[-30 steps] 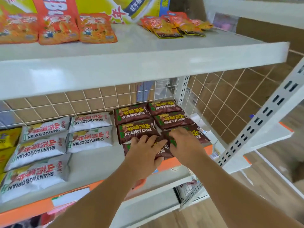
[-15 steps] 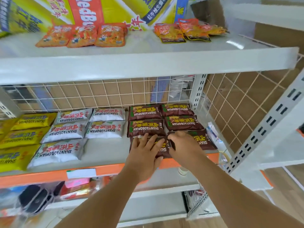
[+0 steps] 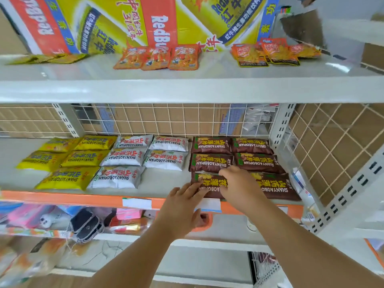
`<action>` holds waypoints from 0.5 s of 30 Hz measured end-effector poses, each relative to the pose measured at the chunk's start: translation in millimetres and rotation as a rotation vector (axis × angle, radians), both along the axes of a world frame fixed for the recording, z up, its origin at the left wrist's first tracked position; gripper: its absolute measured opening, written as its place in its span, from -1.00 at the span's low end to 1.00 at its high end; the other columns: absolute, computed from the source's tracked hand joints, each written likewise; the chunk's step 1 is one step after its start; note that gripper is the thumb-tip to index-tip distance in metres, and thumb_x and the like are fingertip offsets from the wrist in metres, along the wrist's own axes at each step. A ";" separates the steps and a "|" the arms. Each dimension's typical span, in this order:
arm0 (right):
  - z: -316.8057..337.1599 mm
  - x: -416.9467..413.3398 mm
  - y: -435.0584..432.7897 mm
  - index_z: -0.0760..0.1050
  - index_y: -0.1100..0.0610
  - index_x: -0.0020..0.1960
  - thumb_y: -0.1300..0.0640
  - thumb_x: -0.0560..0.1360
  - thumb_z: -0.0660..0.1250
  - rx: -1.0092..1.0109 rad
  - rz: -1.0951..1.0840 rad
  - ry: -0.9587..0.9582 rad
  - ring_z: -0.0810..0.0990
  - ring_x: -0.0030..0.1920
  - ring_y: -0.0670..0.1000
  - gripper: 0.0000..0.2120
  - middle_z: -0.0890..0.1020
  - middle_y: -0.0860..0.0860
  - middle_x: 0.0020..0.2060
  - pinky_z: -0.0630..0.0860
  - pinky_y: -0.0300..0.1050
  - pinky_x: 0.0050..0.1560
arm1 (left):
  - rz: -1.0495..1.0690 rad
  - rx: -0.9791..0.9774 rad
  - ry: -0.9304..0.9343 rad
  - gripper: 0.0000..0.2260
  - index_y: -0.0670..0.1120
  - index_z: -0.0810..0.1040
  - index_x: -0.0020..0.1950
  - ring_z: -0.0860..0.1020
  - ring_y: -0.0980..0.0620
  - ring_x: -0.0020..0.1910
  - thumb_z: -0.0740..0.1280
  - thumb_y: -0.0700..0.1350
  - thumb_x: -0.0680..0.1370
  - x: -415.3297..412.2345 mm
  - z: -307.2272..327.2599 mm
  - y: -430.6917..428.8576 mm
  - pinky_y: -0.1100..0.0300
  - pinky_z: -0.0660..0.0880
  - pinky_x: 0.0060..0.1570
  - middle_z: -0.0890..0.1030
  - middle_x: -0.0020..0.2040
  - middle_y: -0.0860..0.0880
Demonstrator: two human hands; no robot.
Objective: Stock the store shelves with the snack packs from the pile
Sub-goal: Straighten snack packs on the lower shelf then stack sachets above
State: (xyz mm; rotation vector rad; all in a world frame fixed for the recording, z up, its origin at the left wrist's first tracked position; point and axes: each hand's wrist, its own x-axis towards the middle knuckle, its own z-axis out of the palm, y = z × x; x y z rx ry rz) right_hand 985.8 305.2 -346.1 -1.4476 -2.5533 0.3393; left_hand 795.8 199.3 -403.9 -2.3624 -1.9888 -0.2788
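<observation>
Brown snack packs lie in two columns at the right end of the middle shelf (image 3: 158, 185). The front-left brown pack (image 3: 204, 180) sits near the orange shelf edge. My left hand (image 3: 182, 206) reaches up with straight fingers, its fingertips touching that pack's front edge. My right hand (image 3: 239, 185) lies flat across the seam between that pack and the front-right brown pack (image 3: 274, 187). Neither hand grips anything.
Silver packs (image 3: 122, 157) and yellow packs (image 3: 68, 161) fill the shelf to the left. Orange snack bags (image 3: 158, 58) and a Red Bull carton (image 3: 145, 19) sit on the top shelf. A wire grid (image 3: 332, 146) closes the back and right side. Mixed goods lie on the lower shelf.
The view has pulled back and swung left, showing more of the shelf. My left hand has slid back off the brown pack to its front edge; my right hand stays on the packs.
</observation>
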 end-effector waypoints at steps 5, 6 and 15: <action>20.5 -44.6 -13.2 0.50 -0.03 0.25 0.03 0.48 0.27 0.021 0.107 0.030 0.53 0.16 0.14 -0.66 0.54 -0.01 0.15 0.53 0.03 0.04 | 0.203 -0.023 -0.032 -0.44 0.10 0.40 0.48 0.57 -0.06 0.28 0.36 -0.01 0.47 -59.3 28.9 -42.8 0.01 0.55 0.19 0.53 0.41 0.01; 25.2 -55.2 -17.6 0.51 -0.02 0.23 0.03 0.48 0.26 0.028 0.134 0.036 0.53 0.15 0.14 -0.67 0.55 0.00 0.13 0.54 0.04 0.03 | 0.247 -0.025 -0.036 -0.46 0.09 0.43 0.46 0.60 -0.06 0.23 0.37 -0.01 0.47 -73.0 34.3 -51.4 0.01 0.57 0.15 0.55 0.37 0.01; 76.9 -173.1 -63.2 0.44 -0.07 0.37 -0.03 0.54 0.29 0.101 0.299 -0.035 0.52 0.22 0.14 -0.60 0.50 0.01 0.24 0.50 0.01 0.09 | 0.656 0.025 -0.150 -0.48 0.13 0.42 0.49 0.53 -0.08 0.29 0.33 0.13 0.52 -198.0 95.2 -138.4 0.05 0.53 0.15 0.53 0.39 0.02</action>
